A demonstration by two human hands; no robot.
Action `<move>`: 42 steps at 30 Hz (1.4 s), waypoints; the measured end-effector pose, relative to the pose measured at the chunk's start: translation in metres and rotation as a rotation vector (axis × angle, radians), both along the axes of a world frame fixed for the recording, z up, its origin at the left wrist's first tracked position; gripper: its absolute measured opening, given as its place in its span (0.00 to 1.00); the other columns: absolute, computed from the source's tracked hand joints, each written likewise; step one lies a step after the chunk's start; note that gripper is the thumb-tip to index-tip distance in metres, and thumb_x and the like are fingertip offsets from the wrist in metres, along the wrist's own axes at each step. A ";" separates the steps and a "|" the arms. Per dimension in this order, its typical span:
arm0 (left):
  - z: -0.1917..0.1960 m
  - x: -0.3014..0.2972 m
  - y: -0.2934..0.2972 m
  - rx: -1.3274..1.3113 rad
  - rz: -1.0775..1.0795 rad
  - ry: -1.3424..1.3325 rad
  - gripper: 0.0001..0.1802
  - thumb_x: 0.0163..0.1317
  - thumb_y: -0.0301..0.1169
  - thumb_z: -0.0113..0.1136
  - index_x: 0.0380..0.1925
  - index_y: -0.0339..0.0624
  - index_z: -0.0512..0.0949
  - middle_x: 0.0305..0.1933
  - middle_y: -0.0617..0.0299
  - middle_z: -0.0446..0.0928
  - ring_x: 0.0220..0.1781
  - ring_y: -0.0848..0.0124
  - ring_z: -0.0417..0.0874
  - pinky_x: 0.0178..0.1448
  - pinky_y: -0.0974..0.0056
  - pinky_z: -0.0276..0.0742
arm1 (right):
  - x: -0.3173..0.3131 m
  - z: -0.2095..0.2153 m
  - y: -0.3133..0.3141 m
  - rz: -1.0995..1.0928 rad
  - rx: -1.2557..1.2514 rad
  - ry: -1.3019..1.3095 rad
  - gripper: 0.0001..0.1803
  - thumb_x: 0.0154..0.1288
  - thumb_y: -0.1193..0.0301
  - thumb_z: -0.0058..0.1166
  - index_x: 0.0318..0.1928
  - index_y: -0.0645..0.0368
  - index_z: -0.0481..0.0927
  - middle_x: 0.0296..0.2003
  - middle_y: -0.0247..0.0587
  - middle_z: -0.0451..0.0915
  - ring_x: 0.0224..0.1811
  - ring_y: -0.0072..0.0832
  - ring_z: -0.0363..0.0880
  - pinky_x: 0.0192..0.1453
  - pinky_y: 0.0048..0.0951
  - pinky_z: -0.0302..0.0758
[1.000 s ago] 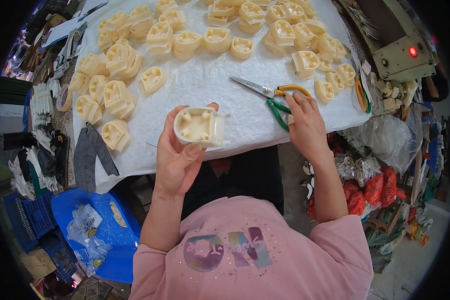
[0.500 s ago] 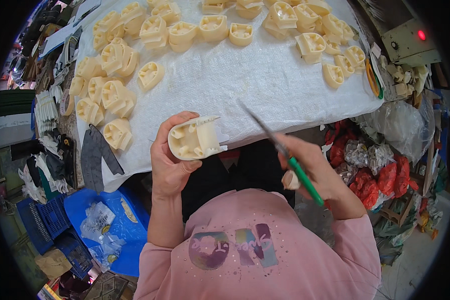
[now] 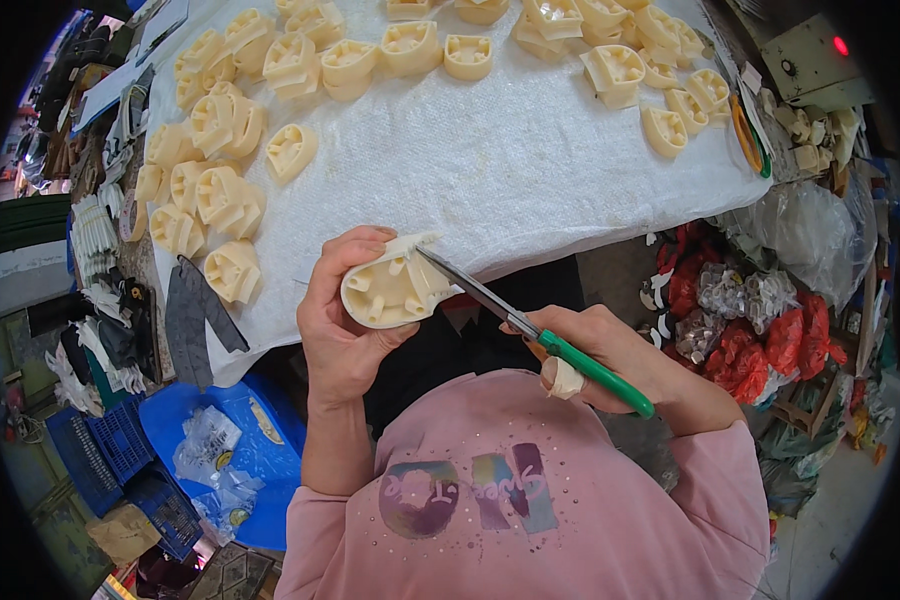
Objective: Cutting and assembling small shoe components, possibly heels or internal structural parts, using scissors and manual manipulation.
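Note:
My left hand [image 3: 338,315] grips a cream plastic part [image 3: 385,290], a rounded hollow shell with small pegs inside, just off the table's near edge. Its thin, ragged side faces right. In my right hand [image 3: 600,345] is a pair of green-handled scissors [image 3: 582,366], the fingers wrapped round the handle. The blades look closed together and slant up to the left, their tip at the shell's upper right edge. A pale wrapping [image 3: 562,378] covers one finger of that hand. More cream parts [image 3: 291,152] of the same kind lie on the table.
A white woven sheet [image 3: 440,140] covers the table. Dark grey flat pieces [image 3: 198,315] hang over its left corner. Below left stands a blue plastic bin [image 3: 285,460] with clear bags inside. Red bags [image 3: 738,365] lie to the right, and orange-green handles [image 3: 745,135] rest at the table's right edge.
My right hand has swung the scissors left, bringing their tip from open air to the shell's edge. My left hand has tilted the shell slightly and still holds it.

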State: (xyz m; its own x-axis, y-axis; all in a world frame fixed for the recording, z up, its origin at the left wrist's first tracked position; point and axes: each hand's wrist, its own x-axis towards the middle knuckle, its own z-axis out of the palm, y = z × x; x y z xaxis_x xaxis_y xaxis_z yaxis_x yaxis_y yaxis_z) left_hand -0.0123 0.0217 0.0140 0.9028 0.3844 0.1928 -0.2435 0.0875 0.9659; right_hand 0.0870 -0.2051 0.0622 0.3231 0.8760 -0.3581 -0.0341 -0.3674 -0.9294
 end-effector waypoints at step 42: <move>0.011 0.004 0.013 0.005 -0.174 0.152 0.37 0.42 0.36 0.76 0.52 0.33 0.71 0.53 0.55 0.71 0.54 0.68 0.73 0.57 0.66 0.69 | 0.046 0.049 -0.010 0.343 -0.158 -1.227 0.36 0.29 0.54 0.72 0.44 0.54 0.77 0.21 0.31 0.69 0.21 0.29 0.69 0.36 0.32 0.62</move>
